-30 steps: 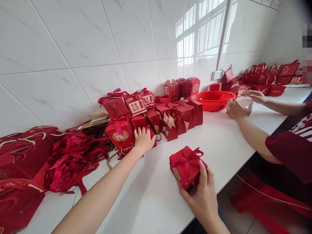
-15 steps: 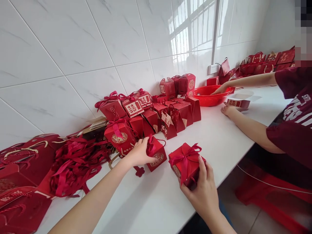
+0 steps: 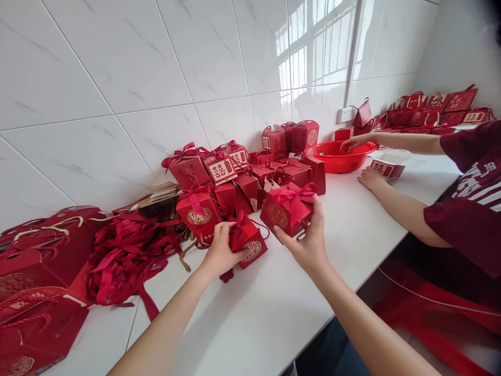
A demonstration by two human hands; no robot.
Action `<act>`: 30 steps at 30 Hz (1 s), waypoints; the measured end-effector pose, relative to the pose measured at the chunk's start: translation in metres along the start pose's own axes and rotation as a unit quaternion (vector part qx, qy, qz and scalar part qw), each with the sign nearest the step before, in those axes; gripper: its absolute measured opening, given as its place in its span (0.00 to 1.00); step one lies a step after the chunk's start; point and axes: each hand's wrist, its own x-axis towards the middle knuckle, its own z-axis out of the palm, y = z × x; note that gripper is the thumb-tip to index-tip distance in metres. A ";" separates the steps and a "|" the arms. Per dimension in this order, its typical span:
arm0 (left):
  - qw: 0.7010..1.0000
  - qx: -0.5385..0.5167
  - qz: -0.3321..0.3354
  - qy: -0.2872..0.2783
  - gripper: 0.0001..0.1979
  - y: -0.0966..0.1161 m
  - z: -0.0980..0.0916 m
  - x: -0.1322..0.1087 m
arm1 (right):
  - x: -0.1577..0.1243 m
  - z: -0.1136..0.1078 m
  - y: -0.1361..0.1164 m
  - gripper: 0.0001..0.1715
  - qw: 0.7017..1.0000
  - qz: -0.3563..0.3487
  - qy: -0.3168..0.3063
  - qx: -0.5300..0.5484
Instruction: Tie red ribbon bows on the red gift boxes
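In my right hand (image 3: 309, 243) is a red gift box (image 3: 279, 215) with a ribbon bow on top, lifted above the table in front of the stacked boxes. My left hand (image 3: 223, 248) grips another red gift box (image 3: 256, 250) printed with a gold round emblem; this one rests on the white table (image 3: 250, 324). Part of its near left side is hidden by the fingers. Right behind my left hand stands a bow-topped red box (image 3: 199, 213). A pile of red boxes (image 3: 246, 185) with ribbons and cord handles fills the space along the wall.
Loose red ribbons (image 3: 121, 261) lie heaped at the left, beside larger red gift bags (image 3: 43, 292). A co-worker at the right reaches into a red plastic basket (image 3: 340, 164) and touches a partly opened box (image 3: 385, 168). A red stool (image 3: 430, 324) stands below the table.
My right hand has raised its box and carried it forward toward the stacked boxes. My left hand stays on its box at nearly the same spot. The view has shifted slightly.
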 end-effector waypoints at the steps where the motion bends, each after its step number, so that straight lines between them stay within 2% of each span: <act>1: 1.000 -0.005 0.000 0.022 0.32 -0.003 0.004 0.002 | 0.006 0.008 -0.006 0.57 1.000 -0.007 -0.009 0.018; 5: 0.997 -0.015 0.002 0.075 0.30 -0.010 0.014 -0.001 | 0.020 0.049 -0.021 0.56 0.998 -0.016 -0.024 0.054; 8: 0.997 -0.005 0.013 0.071 0.28 -0.011 0.015 -0.007 | 0.023 0.077 -0.019 0.56 0.998 -0.002 -0.035 0.044; 11: 0.998 0.008 0.016 0.065 0.26 -0.012 0.016 -0.009 | 0.023 0.093 -0.010 0.56 0.998 0.032 -0.053 0.020; 17: 0.998 0.022 0.029 0.056 0.27 -0.020 0.020 -0.004 | 0.025 0.093 0.002 0.55 0.998 0.035 -0.039 0.015; 21: 0.994 0.021 0.059 0.090 0.29 -0.028 0.024 -0.007 | 0.022 0.085 0.009 0.55 0.997 0.060 -0.042 -0.013; 26: 0.988 0.055 0.077 0.125 0.36 -0.039 0.032 -0.010 | 0.013 0.087 0.022 0.56 0.996 0.059 -0.062 -0.025; 27: 0.987 0.065 0.072 0.127 0.37 -0.042 0.034 -0.010 | 0.012 0.089 0.025 0.54 0.995 0.064 -0.075 -0.032; 30: 0.985 0.086 0.060 0.134 0.38 -0.049 0.037 -0.008 | 0.007 0.094 0.031 0.41 0.984 0.097 -0.140 -0.061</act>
